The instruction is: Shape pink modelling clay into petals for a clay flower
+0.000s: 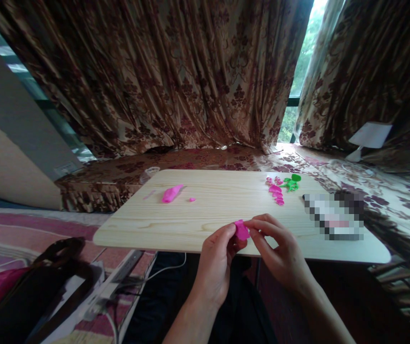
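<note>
A small flattened pink piece, clay-like in look, (241, 230) is between my two hands above the table's near edge. My left hand (219, 255) grips it from the left with thumb and fingers. On its right edge, the fingertips of my right hand (278, 246) pinch the same piece. A larger pink lump (172, 193) lies at the left of the wooden table (222, 191), with a tiny pink bit (192, 199) beside it. Toward the back right sit several pink shaped pieces (276, 192) and green shaped pieces (292, 183).
A blurred-out flat object (333, 217) rests at the table's right side. Behind the back left corner is a clear container (150, 174). A power strip (111, 286) with cables and a dark bag (40, 291) lie at left. A white lamp (371, 135) stands far right.
</note>
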A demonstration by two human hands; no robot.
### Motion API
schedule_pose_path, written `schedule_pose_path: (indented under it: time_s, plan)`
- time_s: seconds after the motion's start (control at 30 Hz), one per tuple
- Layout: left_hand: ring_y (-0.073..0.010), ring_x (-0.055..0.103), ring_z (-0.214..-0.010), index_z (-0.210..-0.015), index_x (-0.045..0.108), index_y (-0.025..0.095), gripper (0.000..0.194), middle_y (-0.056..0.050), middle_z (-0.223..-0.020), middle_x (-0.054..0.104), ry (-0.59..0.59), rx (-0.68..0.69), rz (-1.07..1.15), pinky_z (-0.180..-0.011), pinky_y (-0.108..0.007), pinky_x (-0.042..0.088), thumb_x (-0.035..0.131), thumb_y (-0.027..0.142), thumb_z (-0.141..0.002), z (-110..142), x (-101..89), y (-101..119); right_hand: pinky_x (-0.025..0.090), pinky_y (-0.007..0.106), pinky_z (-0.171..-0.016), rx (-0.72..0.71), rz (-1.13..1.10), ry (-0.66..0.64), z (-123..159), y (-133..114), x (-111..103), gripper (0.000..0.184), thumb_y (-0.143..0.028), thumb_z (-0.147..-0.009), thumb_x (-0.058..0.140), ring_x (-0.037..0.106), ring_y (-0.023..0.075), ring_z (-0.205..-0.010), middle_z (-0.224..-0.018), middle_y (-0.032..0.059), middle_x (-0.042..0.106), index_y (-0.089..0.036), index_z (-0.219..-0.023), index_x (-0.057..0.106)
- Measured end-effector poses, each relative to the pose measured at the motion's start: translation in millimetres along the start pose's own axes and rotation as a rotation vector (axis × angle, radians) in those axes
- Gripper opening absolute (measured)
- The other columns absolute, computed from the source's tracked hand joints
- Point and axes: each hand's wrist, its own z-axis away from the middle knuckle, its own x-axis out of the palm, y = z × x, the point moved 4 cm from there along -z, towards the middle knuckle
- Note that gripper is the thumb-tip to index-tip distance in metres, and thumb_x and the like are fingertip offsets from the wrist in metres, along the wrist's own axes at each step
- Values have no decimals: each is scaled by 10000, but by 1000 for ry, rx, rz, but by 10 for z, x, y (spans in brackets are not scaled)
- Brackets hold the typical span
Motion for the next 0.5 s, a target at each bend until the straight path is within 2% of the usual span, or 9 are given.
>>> schedule_pose_path:
  time_s: [0.1,0.23,0.5]
  plan:
    - [-121,560,-735,-845,695,143,174,-37,-817,663,22,-4,-29,-720,-255,445,613,278,-773,-2,-7,-7,464,274,-688,63,-9,65,11,61,-5,190,-162,-856,507,574,162,-846,-910,35,585,-212,-1009,607]
    - [-125,569,-745,-893,691,127,198,-59,-845,675,33,26,-50,-787,-296,448,643,256,-751,-1,-25,-17,454,269,-658,139,3,5,26,119,48,96,-206,-853,525,577,156,-800,-845,21,594,-198,-868,619]
    - [-134,589,-808,-844,686,138,144,-49,-842,684,79,43,-12,-812,-290,447,668,221,-728,12,-34,-24,444,265,-650,68,-8,-7,27,42,93,24,-192,-813,575,557,155,-816,-857,20,576,-189,-825,596]
